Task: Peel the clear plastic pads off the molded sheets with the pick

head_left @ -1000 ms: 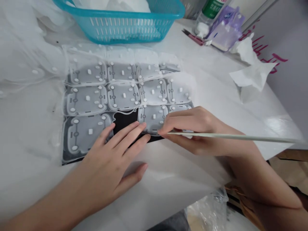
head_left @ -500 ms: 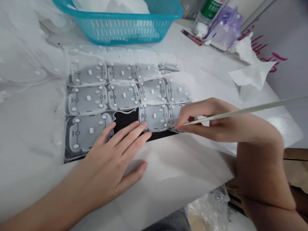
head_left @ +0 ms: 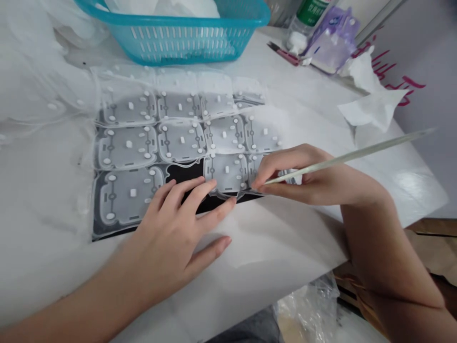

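Note:
A translucent silicone sheet of keypad pieces lies on a black mat on the white table. My left hand rests flat with fingers spread, fingertips on the bare black gap and on the lower edge of the keypad piece beside it. My right hand pinches a long thin pale stick. The stick's tip sits at the right edge of that piece, and its shaft slants up to the right.
A teal basket with white material stands at the back. A green-labelled bottle, a purple packet, a pink-handled tool and crumpled tissue lie back right. Loose translucent sheets cover the left. The table edge drops off at right.
My right hand slid right along the sheet's lower edge and then slightly back left, swinging the stick from level to slanting upward. My left fingertips crept right onto the keypad piece's lower edge.

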Action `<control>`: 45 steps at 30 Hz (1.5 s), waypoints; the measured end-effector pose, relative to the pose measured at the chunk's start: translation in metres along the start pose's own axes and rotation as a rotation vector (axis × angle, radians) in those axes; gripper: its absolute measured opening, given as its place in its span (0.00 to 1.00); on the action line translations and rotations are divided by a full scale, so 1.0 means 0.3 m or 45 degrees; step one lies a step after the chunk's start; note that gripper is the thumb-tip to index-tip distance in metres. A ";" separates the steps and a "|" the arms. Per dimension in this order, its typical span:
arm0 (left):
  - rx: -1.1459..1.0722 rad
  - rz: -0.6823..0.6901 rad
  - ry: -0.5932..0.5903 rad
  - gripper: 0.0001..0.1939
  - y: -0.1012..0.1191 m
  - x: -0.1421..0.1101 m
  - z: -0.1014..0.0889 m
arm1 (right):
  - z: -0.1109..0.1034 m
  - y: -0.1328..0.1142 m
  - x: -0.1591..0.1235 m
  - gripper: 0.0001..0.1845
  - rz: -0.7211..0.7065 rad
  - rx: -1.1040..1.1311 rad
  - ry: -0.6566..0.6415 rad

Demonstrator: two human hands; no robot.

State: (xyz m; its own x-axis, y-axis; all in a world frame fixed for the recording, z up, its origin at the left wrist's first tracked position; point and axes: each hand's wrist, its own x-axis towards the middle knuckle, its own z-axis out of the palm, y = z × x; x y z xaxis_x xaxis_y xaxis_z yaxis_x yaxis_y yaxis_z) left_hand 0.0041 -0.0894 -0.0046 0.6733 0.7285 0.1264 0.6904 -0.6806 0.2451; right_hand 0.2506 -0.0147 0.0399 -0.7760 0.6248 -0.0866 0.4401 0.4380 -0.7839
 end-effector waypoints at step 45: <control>0.008 -0.016 -0.008 0.22 0.008 0.006 -0.005 | -0.031 -0.019 -0.020 0.06 0.118 -0.010 -0.061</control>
State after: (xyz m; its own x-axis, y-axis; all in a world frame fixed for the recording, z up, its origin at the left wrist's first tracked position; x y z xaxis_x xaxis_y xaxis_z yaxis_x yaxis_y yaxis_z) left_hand 0.0066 -0.0896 -0.0022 0.6661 0.7367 0.1170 0.7007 -0.6717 0.2403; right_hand 0.2569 -0.0149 0.0506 -0.7523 0.6314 -0.1881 0.5145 0.3847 -0.7663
